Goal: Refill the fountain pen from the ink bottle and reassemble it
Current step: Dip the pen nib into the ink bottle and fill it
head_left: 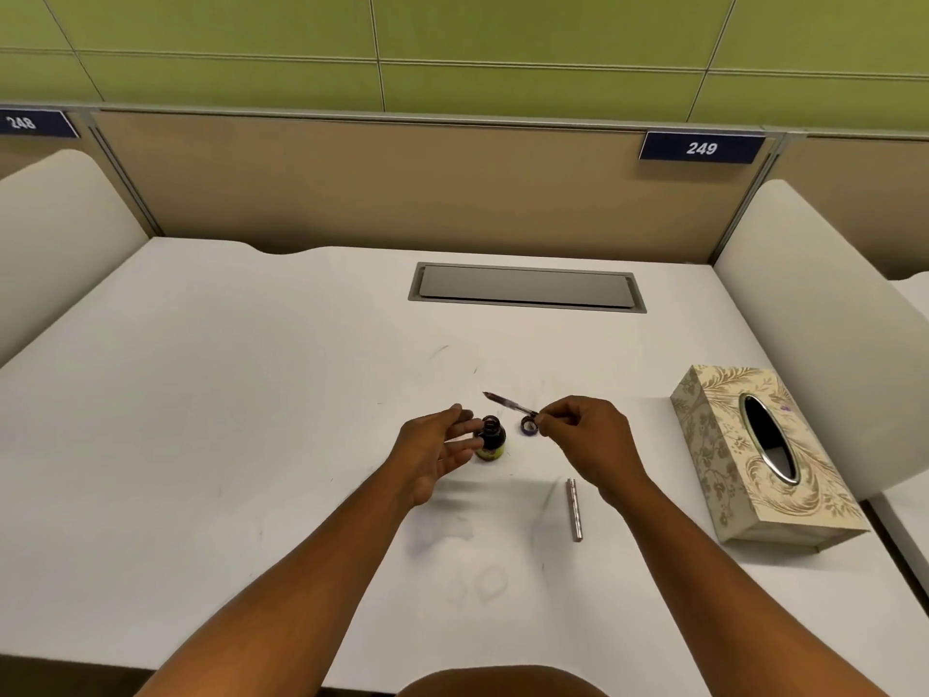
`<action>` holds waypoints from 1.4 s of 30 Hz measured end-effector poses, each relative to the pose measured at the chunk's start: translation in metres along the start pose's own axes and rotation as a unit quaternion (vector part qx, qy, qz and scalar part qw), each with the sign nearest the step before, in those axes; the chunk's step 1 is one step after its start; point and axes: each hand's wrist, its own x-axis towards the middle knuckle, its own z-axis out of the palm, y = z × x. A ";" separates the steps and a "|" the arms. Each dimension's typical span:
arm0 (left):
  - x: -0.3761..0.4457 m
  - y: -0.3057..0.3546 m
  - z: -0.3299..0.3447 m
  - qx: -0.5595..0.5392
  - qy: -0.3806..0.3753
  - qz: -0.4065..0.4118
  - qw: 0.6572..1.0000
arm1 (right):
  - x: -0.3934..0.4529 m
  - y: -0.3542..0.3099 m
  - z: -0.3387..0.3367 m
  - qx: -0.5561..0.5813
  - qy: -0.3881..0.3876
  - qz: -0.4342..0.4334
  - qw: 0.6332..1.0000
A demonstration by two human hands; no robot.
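A small dark ink bottle (491,439) with a yellow label stands uncapped on the white desk (251,394). Its purple cap (529,425) lies just to its right. My left hand (437,450) is beside the bottle's left side, fingers relaxed and spread, fingertips near or touching the bottle. My right hand (585,435) pinches the rear end of the pen's nib section (507,403), held above the desk with the nib pointing up-left. The metal pen barrel (574,508) lies on the desk nearer me.
A patterned tissue box (764,455) sits at the right. A grey cable hatch (527,287) is set into the desk at the back. Padded dividers flank both sides, and a partition wall stands behind.
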 end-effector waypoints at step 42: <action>0.038 0.032 -0.004 0.185 -0.130 0.039 0.973 | 0.047 -0.029 0.020 -0.323 -0.038 -0.138 0.936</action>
